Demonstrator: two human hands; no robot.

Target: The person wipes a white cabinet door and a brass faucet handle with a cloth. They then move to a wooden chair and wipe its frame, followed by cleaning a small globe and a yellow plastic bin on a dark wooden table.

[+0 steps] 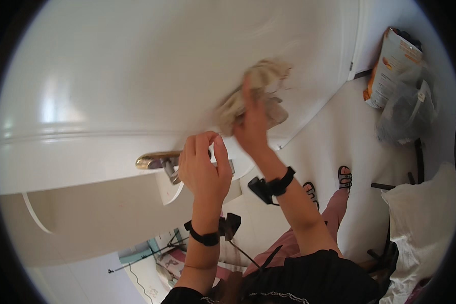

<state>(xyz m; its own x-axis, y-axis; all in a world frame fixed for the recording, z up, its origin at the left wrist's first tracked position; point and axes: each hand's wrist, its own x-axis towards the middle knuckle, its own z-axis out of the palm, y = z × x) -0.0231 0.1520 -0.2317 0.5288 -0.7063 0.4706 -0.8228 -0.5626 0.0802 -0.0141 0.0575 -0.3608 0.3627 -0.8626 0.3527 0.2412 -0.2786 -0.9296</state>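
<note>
My right hand grips a crumpled beige cloth against the glossy white door; hand and cloth are slightly blurred. Lower and to the left, my left hand is at the door's edge, its fingers bent and its thumb raised. It covers part of the brass-coloured handle plate, whose silver lever shows beside the hand. What the left fingers press on, if anything, is hidden. Each wrist wears a black strap with a small black device.
An orange-and-white bag and a grey translucent plastic bag sit by the wall at the right. Below them, white fabric hangs near dark legs of furniture. My sandalled feet stand on the pale floor. A thin black stand is at lower left.
</note>
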